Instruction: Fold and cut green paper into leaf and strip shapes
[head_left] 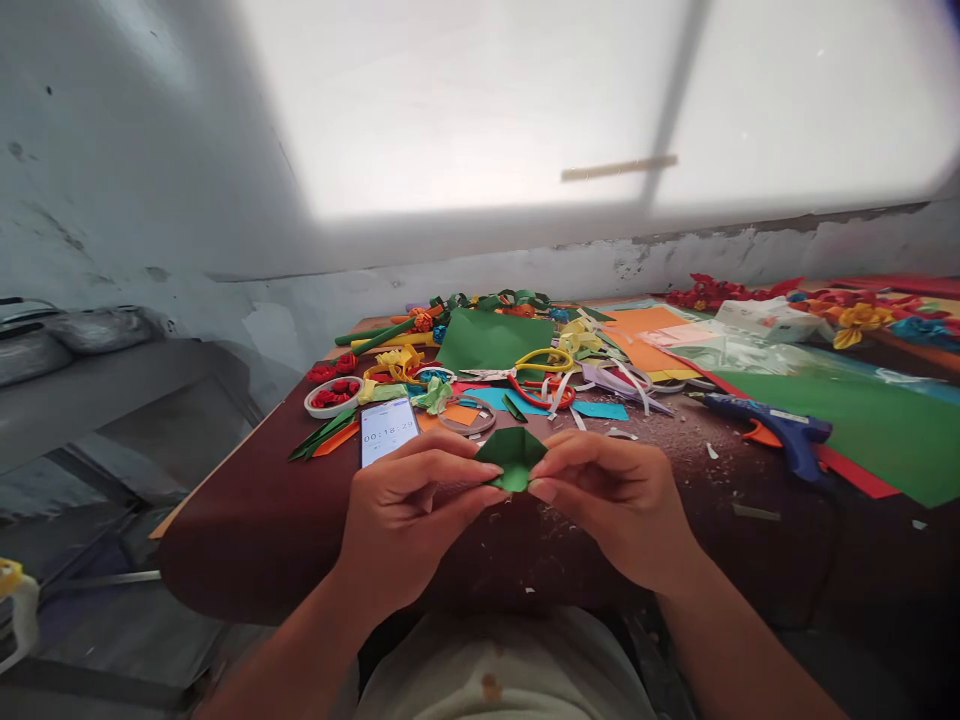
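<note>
A small piece of green paper (pixel 513 462), creased and curved, is held up over the near edge of the table. My left hand (pixel 416 510) pinches its left side between thumb and fingers. On the opposite side, my right hand (pixel 619 500) grips the paper the same way. Just beyond the hands lie a small dark green paper piece (pixel 514 406) and blue paper pieces (pixel 600 410). A phone (pixel 388 430) showing a timer rests beyond my left hand, partly covered by it.
Scissors with yellow and red handles (pixel 525 376) lie among paper scraps. A blue glue gun (pixel 780 425) sits at the right by a large green sheet (pixel 855 420). Rolls of tape (pixel 334 398), paper flowers (pixel 862 325) and another green sheet (pixel 495 340) spread along the back.
</note>
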